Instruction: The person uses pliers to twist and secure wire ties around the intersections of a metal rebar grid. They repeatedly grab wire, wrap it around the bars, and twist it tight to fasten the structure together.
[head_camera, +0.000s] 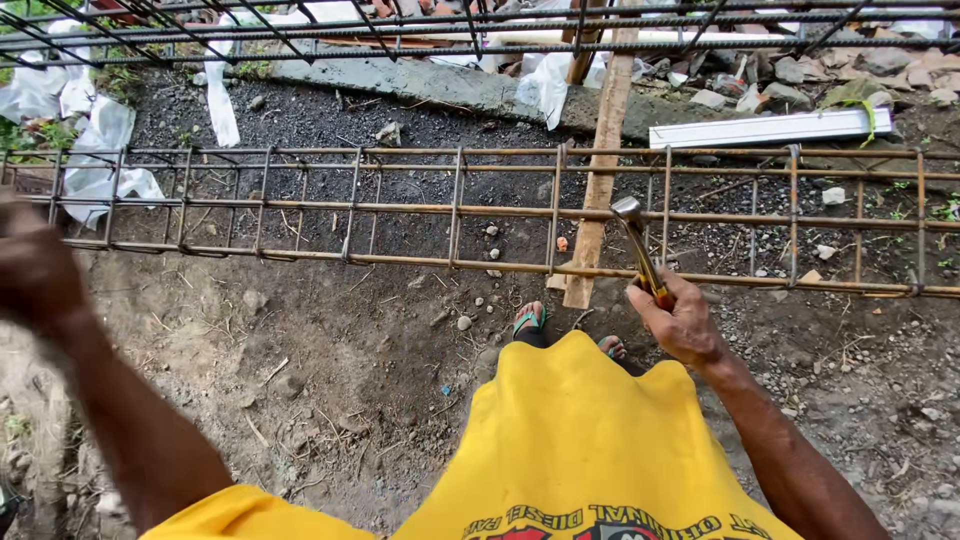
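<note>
My right hand (680, 318) grips the yellow handle of a hammer (636, 235), whose metal head rests against a long bar of the rusty rebar cage (400, 208). The cage lies horizontally across the dirt in front of me, made of long bars tied through square stirrups. My left hand (35, 270) is raised at the left edge, blurred, near the cage's left end; whether it holds anything cannot be told. My feet in sandals (530, 318) stand just under the cage.
A wooden plank (603, 150) leans upright through the cage. More rebar (480, 25) runs across the top. White plastic sheets (90, 150) lie at left, a white board (770, 128) and rubble at upper right. Dark gravel and soil cover the ground.
</note>
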